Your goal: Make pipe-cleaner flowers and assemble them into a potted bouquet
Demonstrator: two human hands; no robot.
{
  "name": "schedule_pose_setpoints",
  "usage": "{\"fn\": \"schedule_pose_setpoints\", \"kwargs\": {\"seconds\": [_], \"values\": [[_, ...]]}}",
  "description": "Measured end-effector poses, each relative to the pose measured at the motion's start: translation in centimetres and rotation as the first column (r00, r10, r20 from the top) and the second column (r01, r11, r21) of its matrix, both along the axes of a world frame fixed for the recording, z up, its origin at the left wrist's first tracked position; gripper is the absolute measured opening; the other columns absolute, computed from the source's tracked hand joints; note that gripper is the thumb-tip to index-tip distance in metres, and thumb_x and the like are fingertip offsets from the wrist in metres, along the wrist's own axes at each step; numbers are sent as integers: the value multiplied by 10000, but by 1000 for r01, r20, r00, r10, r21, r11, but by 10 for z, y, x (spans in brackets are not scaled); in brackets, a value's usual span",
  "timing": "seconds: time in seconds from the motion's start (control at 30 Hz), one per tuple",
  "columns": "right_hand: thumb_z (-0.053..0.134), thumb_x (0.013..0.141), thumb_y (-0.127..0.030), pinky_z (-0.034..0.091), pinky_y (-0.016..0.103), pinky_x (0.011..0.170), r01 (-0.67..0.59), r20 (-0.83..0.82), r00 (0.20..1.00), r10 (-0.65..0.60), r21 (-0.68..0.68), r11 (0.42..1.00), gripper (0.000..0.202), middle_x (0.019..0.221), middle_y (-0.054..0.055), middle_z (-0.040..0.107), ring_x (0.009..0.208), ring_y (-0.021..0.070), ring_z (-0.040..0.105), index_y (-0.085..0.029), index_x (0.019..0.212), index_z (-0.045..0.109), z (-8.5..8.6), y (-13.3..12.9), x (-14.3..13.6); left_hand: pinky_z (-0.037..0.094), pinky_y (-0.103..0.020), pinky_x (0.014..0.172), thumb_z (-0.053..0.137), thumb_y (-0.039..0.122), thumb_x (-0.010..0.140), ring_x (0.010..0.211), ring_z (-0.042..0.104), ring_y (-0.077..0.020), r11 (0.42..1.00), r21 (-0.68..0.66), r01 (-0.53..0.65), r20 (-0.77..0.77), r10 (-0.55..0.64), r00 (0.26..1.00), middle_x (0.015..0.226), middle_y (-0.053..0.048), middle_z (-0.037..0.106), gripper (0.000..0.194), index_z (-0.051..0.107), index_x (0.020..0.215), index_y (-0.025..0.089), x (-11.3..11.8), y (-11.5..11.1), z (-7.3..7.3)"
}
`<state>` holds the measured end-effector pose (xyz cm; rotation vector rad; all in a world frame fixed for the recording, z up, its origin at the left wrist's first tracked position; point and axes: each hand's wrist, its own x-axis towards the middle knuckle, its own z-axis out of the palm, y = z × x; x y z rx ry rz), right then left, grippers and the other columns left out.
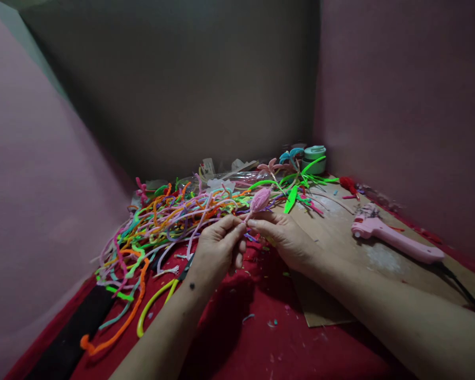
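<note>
A pink fuzzy bud shape [260, 200] made of pipe cleaner stands upright between my two hands, its thin stem pointing down. My left hand [222, 244] pinches the lower stem between thumb and fingers. Against it, my right hand [279, 232] grips the stem just below the bud with thumb and forefinger. The fingertips of both hands are nearly touching. Behind and to the left lies a tangled heap of coloured pipe cleaners [170, 216], in pink, orange, green, purple and yellow.
A pink glue gun [399, 241] with a black cord lies on a brown board [324, 309] at right. Pipe-cleaner flowers [291, 155] and a mint-green jar [314, 160] stand at the back. A black strip [73, 332] and scraps lie on the red cloth [229, 348].
</note>
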<state>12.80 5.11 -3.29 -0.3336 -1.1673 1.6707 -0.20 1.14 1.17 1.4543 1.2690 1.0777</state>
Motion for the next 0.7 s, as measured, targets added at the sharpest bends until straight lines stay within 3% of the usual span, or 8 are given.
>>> {"fn": "schedule_pose_setpoints", "kwargs": {"seconds": [0.13,0.27,0.33,0.4,0.47,0.57,0.63,0.7], "values": [[674,661,-244,386,264,616,-10,-45,999,4,-118,993,101,662,-11,610,608,116,515,-172,724,641,-6,5,-3,296,-132,254,576,353,769,265,355,-28,982,-134,131,247,-94,964,481,65,483,217,507,701,159,-3,2,1],[673,662,-232,385,265,618,-53,-80,996,41,-143,988,90,661,-8,600,610,118,521,-182,729,639,-6,4,-4,253,-91,227,555,276,800,247,252,8,899,-268,347,512,-172,841,496,84,455,129,501,768,164,-8,5,-3],[665,671,-232,390,270,637,-66,-94,994,53,-141,988,74,650,-9,594,621,119,531,-182,715,633,-6,2,-4,217,-62,235,527,253,824,250,224,25,855,-291,429,599,-187,779,506,85,445,104,500,787,160,-10,6,-4],[664,671,-232,393,271,645,-65,-103,993,49,-154,986,75,649,-10,595,631,119,539,-180,710,627,-7,1,-4,219,-65,238,505,250,837,248,229,23,847,-289,446,614,-194,765,507,86,441,94,500,803,163,-8,6,-4],[676,658,-238,395,265,627,-43,-95,995,26,-182,982,104,656,-7,604,635,121,542,-180,729,627,-8,0,-3,259,-104,234,479,272,846,244,284,-4,877,-261,404,531,-219,819,513,74,466,116,502,802,167,-5,5,-4],[692,642,-251,400,264,602,-3,-77,997,-14,-220,976,174,701,6,627,649,134,550,-188,795,637,-10,0,-2,328,-163,278,451,315,850,298,419,-61,961,-145,237,209,-204,956,531,33,521,200,501,735,159,3,0,-2],[695,639,-256,404,270,596,9,-73,997,-27,-232,973,187,732,10,640,646,137,554,-195,809,645,-11,1,-2,355,-177,341,457,325,844,356,458,-78,994,-9,105,-42,-106,994,532,28,519,219,502,705,162,8,-3,-3],[697,638,-243,409,272,604,12,-83,996,-34,-247,969,184,770,6,649,649,132,557,-204,812,652,-9,1,-3,378,-185,431,489,308,827,439,480,-85,985,172,15,-251,29,968,562,27,521,178,524,721,169,9,-5,-5]]}}
